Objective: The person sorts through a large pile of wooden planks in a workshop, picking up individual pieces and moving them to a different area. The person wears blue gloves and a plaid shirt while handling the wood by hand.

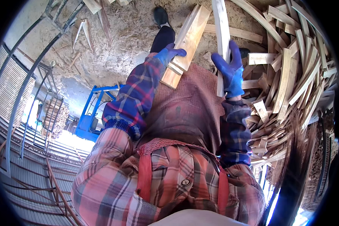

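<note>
My left hand [171, 55], in a blue glove, is closed around a few pale wooden boards [190, 37] stacked together. They slant over my lap, with their near ends uneven. My right hand [230, 69], also gloved in blue, grips a long, whitish narrow board [222, 28] between thumb and fingers. That board runs almost straight away from me, past the top edge of the view. A gap separates it from the stack in my left hand. A reddish-brown apron [184, 109] covers my lap beneath both hands.
A large heap of wooden offcuts [286, 75] lies on the right, close to my right arm. Scraps are scattered over the dirt floor [116, 45]. On the left are a metal frame [28, 75], a blue machine [87, 122] and stacked wood [54, 113].
</note>
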A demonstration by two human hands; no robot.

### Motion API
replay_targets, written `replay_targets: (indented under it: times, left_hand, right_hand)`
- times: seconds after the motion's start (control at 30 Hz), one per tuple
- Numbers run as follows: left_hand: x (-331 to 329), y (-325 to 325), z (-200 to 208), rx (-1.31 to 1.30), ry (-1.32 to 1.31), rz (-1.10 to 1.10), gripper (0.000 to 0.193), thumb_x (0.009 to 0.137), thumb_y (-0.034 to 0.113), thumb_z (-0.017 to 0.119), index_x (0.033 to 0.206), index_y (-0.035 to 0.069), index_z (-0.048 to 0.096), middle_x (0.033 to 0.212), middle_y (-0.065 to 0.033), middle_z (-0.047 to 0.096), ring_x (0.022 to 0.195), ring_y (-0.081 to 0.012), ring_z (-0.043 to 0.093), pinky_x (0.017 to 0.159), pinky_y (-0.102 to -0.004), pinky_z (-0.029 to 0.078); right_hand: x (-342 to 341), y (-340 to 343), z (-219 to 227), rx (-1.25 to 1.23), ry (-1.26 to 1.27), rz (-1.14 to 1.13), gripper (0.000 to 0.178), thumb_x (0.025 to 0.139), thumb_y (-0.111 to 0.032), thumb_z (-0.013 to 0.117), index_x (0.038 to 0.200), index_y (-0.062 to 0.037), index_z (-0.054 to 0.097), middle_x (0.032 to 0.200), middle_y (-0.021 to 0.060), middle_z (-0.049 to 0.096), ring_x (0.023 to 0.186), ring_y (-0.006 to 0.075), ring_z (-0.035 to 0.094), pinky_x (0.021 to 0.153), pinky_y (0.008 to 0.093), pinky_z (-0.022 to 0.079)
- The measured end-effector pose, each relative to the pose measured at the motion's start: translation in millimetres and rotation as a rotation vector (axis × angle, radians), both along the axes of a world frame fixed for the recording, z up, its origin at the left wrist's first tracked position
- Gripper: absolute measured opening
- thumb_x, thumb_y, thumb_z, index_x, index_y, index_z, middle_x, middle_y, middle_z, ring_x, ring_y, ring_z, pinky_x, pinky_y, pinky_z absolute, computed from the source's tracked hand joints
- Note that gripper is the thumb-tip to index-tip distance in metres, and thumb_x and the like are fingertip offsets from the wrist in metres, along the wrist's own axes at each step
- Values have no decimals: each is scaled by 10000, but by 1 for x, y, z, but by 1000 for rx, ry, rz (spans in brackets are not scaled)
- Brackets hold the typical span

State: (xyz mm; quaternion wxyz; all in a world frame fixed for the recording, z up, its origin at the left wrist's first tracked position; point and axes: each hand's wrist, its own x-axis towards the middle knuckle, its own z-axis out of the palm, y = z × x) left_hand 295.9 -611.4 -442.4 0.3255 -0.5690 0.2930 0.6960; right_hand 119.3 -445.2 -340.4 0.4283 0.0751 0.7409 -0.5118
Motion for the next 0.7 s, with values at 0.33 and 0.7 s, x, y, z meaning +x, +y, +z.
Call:
replay_targets:
  times: [0.33, 0.7]
  left_hand:
    - [-39, 14, 52, 102, 10, 8, 566, 766, 250, 739, 1195, -53, 527, 959, -166, 666, 834, -305, 688, 711, -436, 587]
    - [-121, 71, 44, 222, 29, -133, 328, 892, 293, 596, 1150, 90, 593, 1026, -127, 667, 903, -261, 677, 803, -405, 575]
  right_hand:
    - [46, 41, -42, 18, 661, 545, 451, 860, -129, 586, 1308, -155, 540, 1226, 234, 545, 1084, 365, 568, 914, 400, 476]
    - [69, 65, -81, -426, -677, -597, 427, 916, -341, 600, 1203, -26, 576, 1028, 79, 651, 889, 223, 652, 753, 354, 538]
